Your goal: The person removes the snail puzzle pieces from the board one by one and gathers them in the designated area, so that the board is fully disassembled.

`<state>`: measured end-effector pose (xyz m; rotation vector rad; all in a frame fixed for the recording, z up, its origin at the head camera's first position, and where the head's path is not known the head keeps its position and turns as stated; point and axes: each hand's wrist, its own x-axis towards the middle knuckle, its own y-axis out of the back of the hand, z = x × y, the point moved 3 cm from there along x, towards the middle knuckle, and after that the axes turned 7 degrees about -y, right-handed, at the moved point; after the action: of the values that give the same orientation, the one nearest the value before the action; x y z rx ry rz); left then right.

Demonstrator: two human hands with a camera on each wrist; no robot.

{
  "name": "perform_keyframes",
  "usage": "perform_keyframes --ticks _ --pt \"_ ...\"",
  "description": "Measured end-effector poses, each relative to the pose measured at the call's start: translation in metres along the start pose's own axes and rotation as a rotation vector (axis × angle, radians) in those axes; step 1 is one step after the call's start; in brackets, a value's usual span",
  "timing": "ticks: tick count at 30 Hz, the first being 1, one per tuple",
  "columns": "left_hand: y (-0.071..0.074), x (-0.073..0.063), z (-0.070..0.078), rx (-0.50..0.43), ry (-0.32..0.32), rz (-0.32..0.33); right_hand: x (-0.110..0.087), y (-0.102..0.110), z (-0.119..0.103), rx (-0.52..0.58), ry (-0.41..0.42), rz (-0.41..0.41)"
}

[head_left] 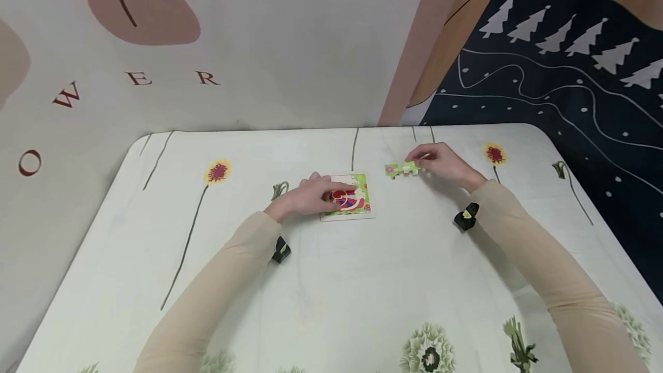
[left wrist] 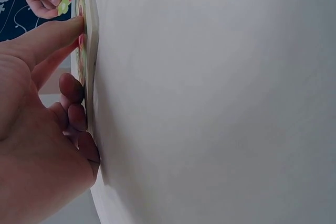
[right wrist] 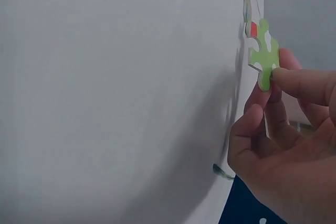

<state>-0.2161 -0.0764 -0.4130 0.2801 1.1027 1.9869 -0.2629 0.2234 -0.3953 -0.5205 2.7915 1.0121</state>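
The left hand rested on a jigsaw board; the right hand (well to its right) pinched a green jigsaw piece.

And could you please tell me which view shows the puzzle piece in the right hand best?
The right wrist view: the puzzle piece looks largest there, its green face and knobs plain. The head view shows it small, held in the right hand beside another piece; the left wrist view shows it small, near the upper left corner.

– Tally?
– One puzzle board; green puzzle pieces, one or two, I can't tell.
– On me?
– Two wrist cameras.
– Prints?
– Four wall letters, six white trees, two yellow flowers.
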Motion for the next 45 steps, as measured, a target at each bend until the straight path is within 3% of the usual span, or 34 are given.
perform_keyframes --ticks 12,29,45 --pt "0.000 -0.001 0.000 0.005 0.004 -0.012 0.008 -0.002 0.012 -0.022 -0.025 0.006" --pt "0.001 -0.001 0.001 0.005 0.012 -0.010 0.009 -0.005 0.008 -0.050 -0.060 0.017" --pt "0.002 0.000 0.006 0.024 0.023 -0.003 0.007 0.000 0.005 0.010 -0.098 0.067"
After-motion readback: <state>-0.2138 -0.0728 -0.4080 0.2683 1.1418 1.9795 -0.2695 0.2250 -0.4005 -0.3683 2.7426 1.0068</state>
